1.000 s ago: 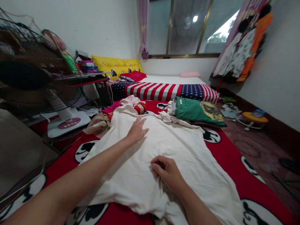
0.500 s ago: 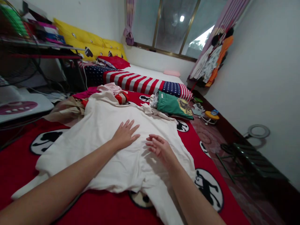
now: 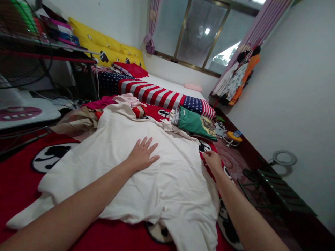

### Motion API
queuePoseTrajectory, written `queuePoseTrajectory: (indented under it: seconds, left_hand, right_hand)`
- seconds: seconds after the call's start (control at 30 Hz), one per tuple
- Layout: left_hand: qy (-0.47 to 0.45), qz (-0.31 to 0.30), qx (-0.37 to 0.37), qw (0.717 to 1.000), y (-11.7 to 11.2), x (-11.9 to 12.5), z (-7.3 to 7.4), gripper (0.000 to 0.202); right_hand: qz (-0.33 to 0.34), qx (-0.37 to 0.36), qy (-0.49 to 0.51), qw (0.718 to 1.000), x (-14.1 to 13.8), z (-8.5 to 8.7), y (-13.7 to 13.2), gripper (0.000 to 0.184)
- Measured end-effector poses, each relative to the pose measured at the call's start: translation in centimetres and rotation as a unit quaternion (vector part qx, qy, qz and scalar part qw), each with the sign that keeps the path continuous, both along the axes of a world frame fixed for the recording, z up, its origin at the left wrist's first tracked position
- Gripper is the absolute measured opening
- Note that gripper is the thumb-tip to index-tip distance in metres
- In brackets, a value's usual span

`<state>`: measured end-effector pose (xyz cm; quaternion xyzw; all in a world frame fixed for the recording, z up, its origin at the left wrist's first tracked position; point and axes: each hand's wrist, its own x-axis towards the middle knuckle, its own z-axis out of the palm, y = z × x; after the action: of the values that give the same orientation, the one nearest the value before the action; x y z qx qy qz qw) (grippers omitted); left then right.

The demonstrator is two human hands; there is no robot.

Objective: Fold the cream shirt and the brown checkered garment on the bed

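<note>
A white shirt (image 3: 117,139) lies spread over a red blanket (image 3: 110,237) with black-and-white round patches, one sleeve-like part trailing toward me. My left hand (image 3: 142,155) rests flat on the middle of it, fingers spread. At the shirt's right edge is my right hand (image 3: 213,162), its fingers curled together and pinching the fabric there, though the fingertips are small in view. Beyond the shirt lies a folded green garment (image 3: 195,122) with a yellowish print. Pink clothes (image 3: 128,100) and a beige cloth (image 3: 78,120) are heaped at the far left.
A fan with a white base (image 3: 31,111) stands close on the left, beside a cluttered desk (image 3: 60,43). A bed with a striped, starred cover (image 3: 157,96) is under the window. On the right are a dark green folding chair (image 3: 282,188) and a yellow stool (image 3: 233,136).
My right hand has moved right, from above the middle of the shirt to its right edge. The shirt's right part now lies flatter. My left hand stays on the fabric.
</note>
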<state>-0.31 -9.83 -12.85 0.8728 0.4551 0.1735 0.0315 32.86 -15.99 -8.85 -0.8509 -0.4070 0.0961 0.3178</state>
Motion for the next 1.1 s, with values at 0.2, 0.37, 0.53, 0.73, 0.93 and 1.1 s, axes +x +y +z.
queuePoseTrajectory:
  seconds: [0.2, 0.37, 0.53, 0.73, 0.93, 1.1]
  left_hand:
    - [0.004, -0.005, -0.007, 1.0, 0.1, -0.2, 0.0, 0.064]
    - [0.005, -0.012, -0.018, 1.0, 0.1, -0.4, 0.3, 0.067]
    - [0.025, -0.023, -0.024, 0.999, 0.0, -0.6, 0.7, 0.071]
    - [0.038, -0.027, -0.024, 0.999, 0.0, -0.6, 0.8, 0.071]
    - [0.035, -0.036, -0.008, 0.999, 0.0, -0.7, 0.6, 0.068]
    - [-0.002, -0.081, 0.01, 0.997, -0.3, -0.6, 0.7, 0.056]
  right_hand:
    - [-0.006, -0.075, -0.141, 0.987, -2.9, -0.3, 2.7, 0.037]
    - [-0.007, -0.097, -0.218, 0.971, -2.2, -1.0, 1.9, 0.037]
    - [-0.009, -0.12, -0.255, 0.96, -1.3, -1.1, 2.1, 0.04]
    - [0.083, -0.12, -0.28, 0.949, -1.2, 0.7, 0.3, 0.037]
    - [0.316, 0.053, -0.31, 0.895, -1.0, 0.9, -7.8, 0.019]
    - [0.42, 0.105, -0.295, 0.852, -0.3, -0.4, -14.7, 0.022]
